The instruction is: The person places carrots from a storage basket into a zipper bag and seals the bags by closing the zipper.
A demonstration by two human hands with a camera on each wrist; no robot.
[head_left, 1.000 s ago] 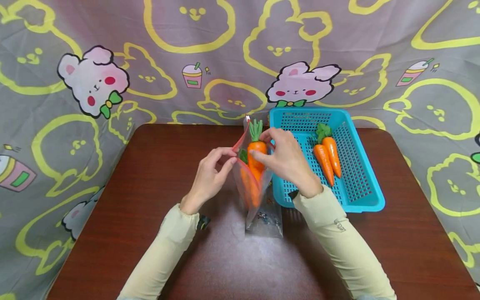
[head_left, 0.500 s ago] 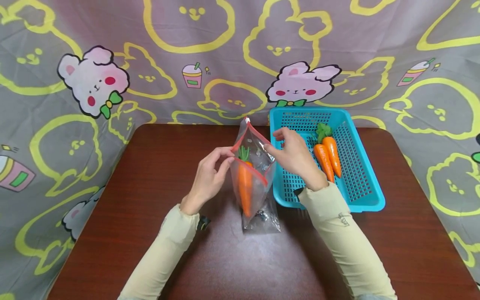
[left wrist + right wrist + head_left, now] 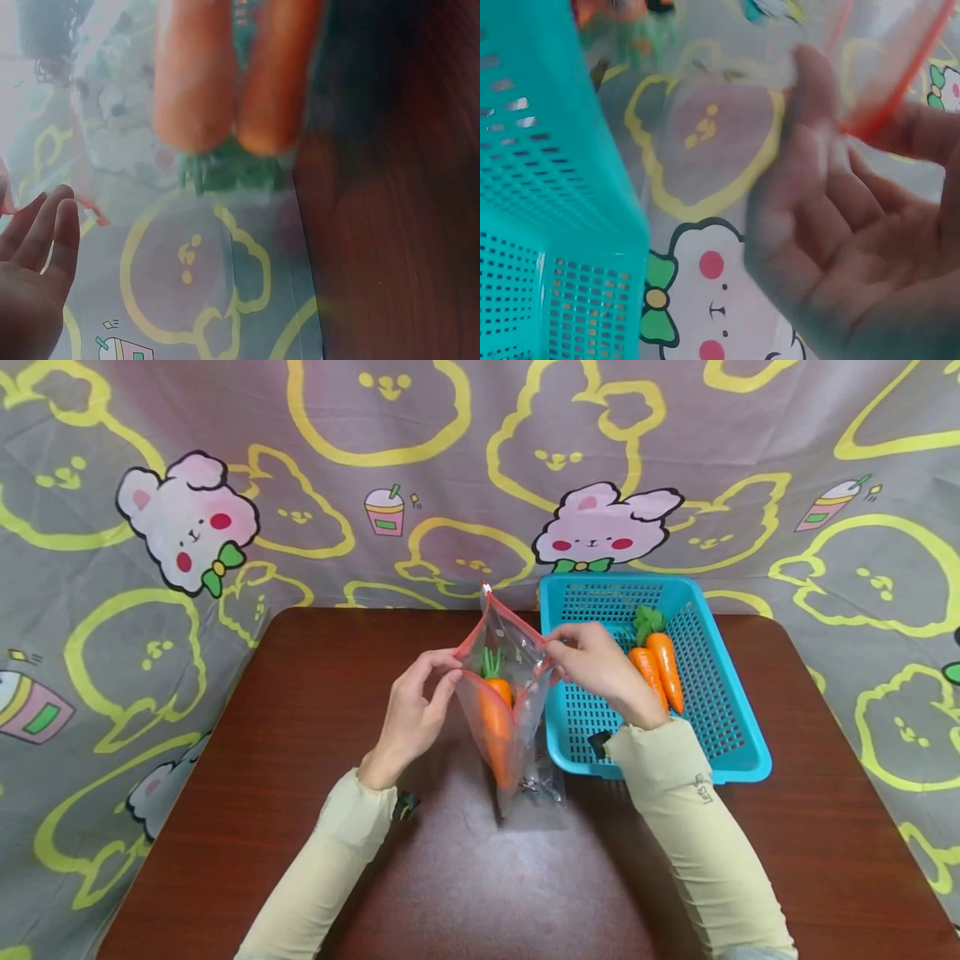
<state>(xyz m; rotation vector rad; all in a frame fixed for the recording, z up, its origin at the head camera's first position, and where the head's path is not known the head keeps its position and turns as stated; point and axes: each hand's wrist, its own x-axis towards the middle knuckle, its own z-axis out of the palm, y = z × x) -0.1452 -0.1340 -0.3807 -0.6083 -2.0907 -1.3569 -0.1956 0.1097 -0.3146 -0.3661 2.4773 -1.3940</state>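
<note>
A clear zip bag (image 3: 529, 727) with a red zip edge stands over the middle of the table, its mouth spread wide. My left hand (image 3: 412, 714) pinches the left side of that mouth between thumb and fingers. On the opposite side, the right hand (image 3: 600, 668) grips the red edge, which the right wrist view shows between thumb and finger. Inside the bag is an orange toy carrot (image 3: 493, 727) with its green top up. The left wrist view shows two carrots (image 3: 196, 90) through the plastic, side by side; their tips are cut off there.
To the right stands a blue-green plastic basket (image 3: 738, 727) with perforated walls. Two more carrots (image 3: 663, 668) lie in it, partly behind the right wrist. The brown table (image 3: 300, 693) meets a cartoon-printed cloth (image 3: 450, 460) at the back.
The right hand has let go of a carrot, which dropped deeper into the bag. It then moved onto the bag's right edge and took hold. The left hand keeps its hold.
</note>
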